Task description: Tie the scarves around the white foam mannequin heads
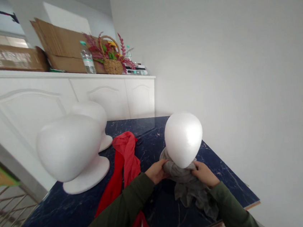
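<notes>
**A:** Okay, what have we got here? What are our left hand (156, 172) and right hand (205, 173) up to?

**B:** Both are clenched on the gray scarf (186, 185), nothing released. They're bunching it up just under the foam head (183, 139), one on each side.

**A:** Where's the scarf sitting, exactly?

**B:** It's gathered around the bottom of that head, with the loose end trailing on the bench (153, 126) toward us. We can't see the head's base through the folds.

**A:** How do we reckon they'd handle?

**B:** The scarf looks thin, soft and floppy, and we'd guess it slips on smooth foam, so we'd hold the gathered folds, not a loose edge. The head looks light and stiff but easy to dent, so we'd steady it low down and go easy on the dome.

**A:** Any brands or writing?

**B:** Nope. The water bottle (88, 58) on the cabinet (29, 115) has a label, but it's too small to read. The print on the cardboard box (7, 58) is too blurry too.

**A:** What else is on the bench?

**B:** A red scarf (126, 159) lies just left of our hands, beside the big foam head (70, 147), and the back foam head (92, 114) stands behind it.
</notes>
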A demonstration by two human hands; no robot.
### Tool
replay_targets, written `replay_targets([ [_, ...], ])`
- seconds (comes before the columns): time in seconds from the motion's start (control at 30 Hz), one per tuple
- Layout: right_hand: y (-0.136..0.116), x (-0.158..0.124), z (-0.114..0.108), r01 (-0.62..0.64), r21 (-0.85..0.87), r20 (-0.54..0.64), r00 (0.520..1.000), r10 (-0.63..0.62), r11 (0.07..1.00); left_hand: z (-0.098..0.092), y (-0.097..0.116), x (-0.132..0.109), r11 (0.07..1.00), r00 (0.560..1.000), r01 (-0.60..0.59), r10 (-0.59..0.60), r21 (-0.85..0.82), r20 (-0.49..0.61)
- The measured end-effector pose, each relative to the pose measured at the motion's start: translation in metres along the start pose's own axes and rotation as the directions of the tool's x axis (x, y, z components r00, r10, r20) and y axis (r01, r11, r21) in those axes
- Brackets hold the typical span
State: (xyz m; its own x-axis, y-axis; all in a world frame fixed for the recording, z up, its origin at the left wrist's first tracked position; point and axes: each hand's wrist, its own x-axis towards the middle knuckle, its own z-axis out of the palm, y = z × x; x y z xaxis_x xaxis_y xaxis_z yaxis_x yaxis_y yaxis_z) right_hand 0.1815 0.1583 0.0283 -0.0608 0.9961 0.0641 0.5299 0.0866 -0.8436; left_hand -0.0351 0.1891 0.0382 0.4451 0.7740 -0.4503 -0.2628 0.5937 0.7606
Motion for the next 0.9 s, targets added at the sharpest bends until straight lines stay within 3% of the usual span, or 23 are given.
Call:
replay_targets([
  [0.13, 0.008, 0.008, -0.005, 0.009, -0.188, -0.132, 0.991, -0.035, 0.982, -0.02, 0.019, -0.008, 0.994, 0.99, 0.11, -0.109, -0.004, 0.091],
  [0.23, 0.007, 0.013, 0.006, 0.066, -0.247, -0.139, 0.985, -0.103, 0.967, -0.042, 0.027, -0.009, 0.978, 0.986, 0.055, -0.085, 0.202, 0.146],
  [0.3, 0.005, 0.015, 0.015, 0.1, -0.302, -0.152, 0.977, -0.152, 0.948, -0.056, 0.032, -0.007, 0.876, 0.989, -0.068, -0.005, 0.477, 0.15],
  [0.37, 0.006, 0.016, 0.023, 0.105, -0.35, -0.196, 0.964, -0.182, 0.931, -0.066, 0.036, -0.003, 0.687, 0.987, -0.16, 0.117, 0.709, 0.109],
  [0.4, 0.007, 0.016, 0.026, 0.098, -0.359, -0.22, 0.957, -0.186, 0.928, -0.069, 0.037, -0.002, 0.605, 0.979, -0.182, 0.188, 0.775, 0.083],
  [0.47, 0.011, 0.016, 0.031, 0.094, -0.325, -0.253, 0.95, -0.182, 0.941, -0.072, 0.036, 0.002, 0.527, 0.95, -0.208, 0.31, 0.824, 0.041],
  [0.7, 0.025, 0.018, 0.041, 0.16, -0.031, -0.179, 0.97, -0.163, 0.987, -0.048, 0.013, 0.016, 0.466, 0.86, -0.359, 0.502, 0.808, 0.092],
  [0.8, 0.026, 0.042, 0.024, 0.152, 0.005, -0.261, 0.954, -0.146, 0.988, -0.026, 0.02, 0.036, 0.461, 0.82, -0.404, 0.566, 0.79, 0.088],
  [0.9, 0.026, 0.086, -0.009, 0.135, -0.006, -0.349, 0.928, -0.129, 0.991, 0.001, 0.04, 0.071, 0.475, 0.792, -0.428, 0.607, 0.769, 0.065],
])
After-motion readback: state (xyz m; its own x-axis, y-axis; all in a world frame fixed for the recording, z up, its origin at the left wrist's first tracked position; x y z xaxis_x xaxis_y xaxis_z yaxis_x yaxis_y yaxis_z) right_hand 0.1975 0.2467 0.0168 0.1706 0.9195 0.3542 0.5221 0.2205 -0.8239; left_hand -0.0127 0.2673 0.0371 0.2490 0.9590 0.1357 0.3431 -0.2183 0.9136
